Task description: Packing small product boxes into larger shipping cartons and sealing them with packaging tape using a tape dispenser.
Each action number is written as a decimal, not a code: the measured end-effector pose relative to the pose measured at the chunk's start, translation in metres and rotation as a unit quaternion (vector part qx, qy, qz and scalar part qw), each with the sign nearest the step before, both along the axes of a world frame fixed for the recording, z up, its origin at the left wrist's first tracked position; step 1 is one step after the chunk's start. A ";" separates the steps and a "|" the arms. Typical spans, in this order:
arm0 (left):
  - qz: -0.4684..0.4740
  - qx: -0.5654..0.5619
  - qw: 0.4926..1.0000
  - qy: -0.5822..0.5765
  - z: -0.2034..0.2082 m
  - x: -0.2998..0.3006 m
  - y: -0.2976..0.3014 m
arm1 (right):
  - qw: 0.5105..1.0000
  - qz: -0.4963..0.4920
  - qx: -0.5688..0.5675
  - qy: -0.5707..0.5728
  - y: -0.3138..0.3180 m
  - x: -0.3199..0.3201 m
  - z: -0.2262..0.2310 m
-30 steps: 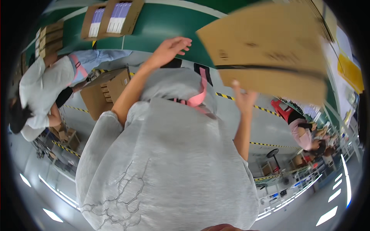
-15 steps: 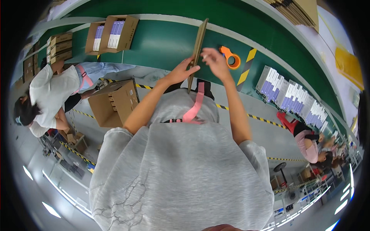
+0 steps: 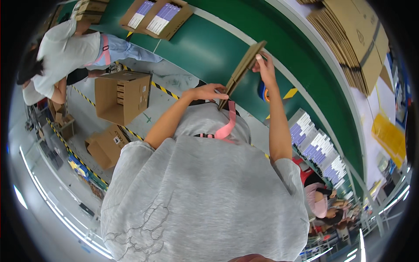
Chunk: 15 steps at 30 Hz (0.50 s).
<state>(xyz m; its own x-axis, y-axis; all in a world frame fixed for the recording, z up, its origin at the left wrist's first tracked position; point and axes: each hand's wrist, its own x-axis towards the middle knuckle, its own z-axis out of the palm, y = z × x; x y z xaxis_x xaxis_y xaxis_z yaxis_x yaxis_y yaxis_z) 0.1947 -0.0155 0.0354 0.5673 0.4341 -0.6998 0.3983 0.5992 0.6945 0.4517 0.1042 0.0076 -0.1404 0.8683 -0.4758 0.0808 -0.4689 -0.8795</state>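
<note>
A folded-flat cardboard box point(image 3: 242, 65) stands on edge over the green table, seen nearly edge-on and leaning to the right. My right hand point(image 3: 265, 70) grips its far upper part, thumb on top and fingers bent round the edge. Close to my waist, my left hand point(image 3: 209, 92) holds the near end between thumb and fingers; part of that grip is hidden. Just beside my right wrist lies an orange tape dispenser point(image 3: 266, 95), partly covered by the forearm.
Two open cartons point(image 3: 168, 32) of white-and-purple boxes stand on the table at the far left. Rows of similar boxes point(image 3: 312, 142) fill the right side. Flattened cardboard point(image 3: 349, 48) is stacked far right. An open carton point(image 3: 124, 98) sits on the floor, near a co-worker point(image 3: 74, 48).
My right hand has gone from hovering beside the flat cardboard box to gripping its far part. The box now leans further right, and the whole view has turned.
</note>
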 end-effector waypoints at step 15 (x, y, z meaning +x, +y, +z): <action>0.006 0.547 0.769 0.331 -0.014 -0.025 0.066 | 0.894 0.215 0.198 -0.338 -0.001 0.037 0.070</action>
<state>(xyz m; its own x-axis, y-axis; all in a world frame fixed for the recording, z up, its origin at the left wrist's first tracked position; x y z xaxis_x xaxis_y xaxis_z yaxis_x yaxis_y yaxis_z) 0.1693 0.0504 0.0217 0.2348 0.9709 -0.0463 0.8808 -0.1924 0.4326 0.4888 0.1037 0.0780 -0.2989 0.9221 -0.2456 0.7555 0.0715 -0.6513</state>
